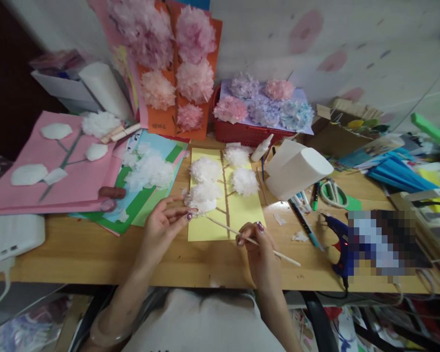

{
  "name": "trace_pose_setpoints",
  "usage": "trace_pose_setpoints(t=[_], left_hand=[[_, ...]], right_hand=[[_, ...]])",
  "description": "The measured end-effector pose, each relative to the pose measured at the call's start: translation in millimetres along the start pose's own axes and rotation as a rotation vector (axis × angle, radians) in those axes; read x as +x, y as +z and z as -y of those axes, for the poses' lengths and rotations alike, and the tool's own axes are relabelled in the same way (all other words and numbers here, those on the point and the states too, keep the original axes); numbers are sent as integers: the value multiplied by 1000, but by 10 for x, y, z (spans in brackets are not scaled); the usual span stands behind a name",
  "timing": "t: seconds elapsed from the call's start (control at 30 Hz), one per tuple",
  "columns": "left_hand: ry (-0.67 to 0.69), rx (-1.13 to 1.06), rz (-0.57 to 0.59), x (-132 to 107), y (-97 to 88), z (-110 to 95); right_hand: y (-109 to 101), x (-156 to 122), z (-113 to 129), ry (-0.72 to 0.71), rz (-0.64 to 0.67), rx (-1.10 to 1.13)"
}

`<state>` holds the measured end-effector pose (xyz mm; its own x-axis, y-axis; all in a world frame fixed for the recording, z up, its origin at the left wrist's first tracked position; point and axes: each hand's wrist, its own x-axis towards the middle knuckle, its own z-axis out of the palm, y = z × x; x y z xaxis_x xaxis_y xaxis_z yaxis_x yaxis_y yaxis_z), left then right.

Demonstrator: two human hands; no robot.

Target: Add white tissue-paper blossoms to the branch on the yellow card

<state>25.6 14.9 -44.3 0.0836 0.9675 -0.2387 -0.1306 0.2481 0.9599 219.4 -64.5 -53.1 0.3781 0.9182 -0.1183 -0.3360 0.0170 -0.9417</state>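
Observation:
A yellow card lies on the wooden table with several white tissue flowers glued along a brown stem. My left hand pinches the lowest left white tissue flower at its edge. My right hand is closed on a thin wooden stick, held like a pencil. The stick's tip points up-left toward that flower.
Pink card with white flowers and layered blue-green sheets lie at left. An orange board and a red basket of tissue flowers stand behind. White paper rolls, glue bottle, scissors, pens and a blue glue gun sit right.

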Motion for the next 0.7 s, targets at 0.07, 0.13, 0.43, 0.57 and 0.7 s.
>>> trace_pose_setpoints(t=[0.07,0.13,0.43,0.57,0.7], left_hand=[[56,76,-59,19,-58,33],[145,190,-92,22,-80,70],[712,948,-47,81,-8,158],[834,1092,-31,138,-23,177],[886,1130,-55,152,-50,185]], right_hand=[[8,16,5,-38,-5,-33],[24,27,9,-67,-18,-82],[120,33,5,-162,59,-322],[158,54,5,-174,133,-443],[206,64,52,-235,227,-552]])
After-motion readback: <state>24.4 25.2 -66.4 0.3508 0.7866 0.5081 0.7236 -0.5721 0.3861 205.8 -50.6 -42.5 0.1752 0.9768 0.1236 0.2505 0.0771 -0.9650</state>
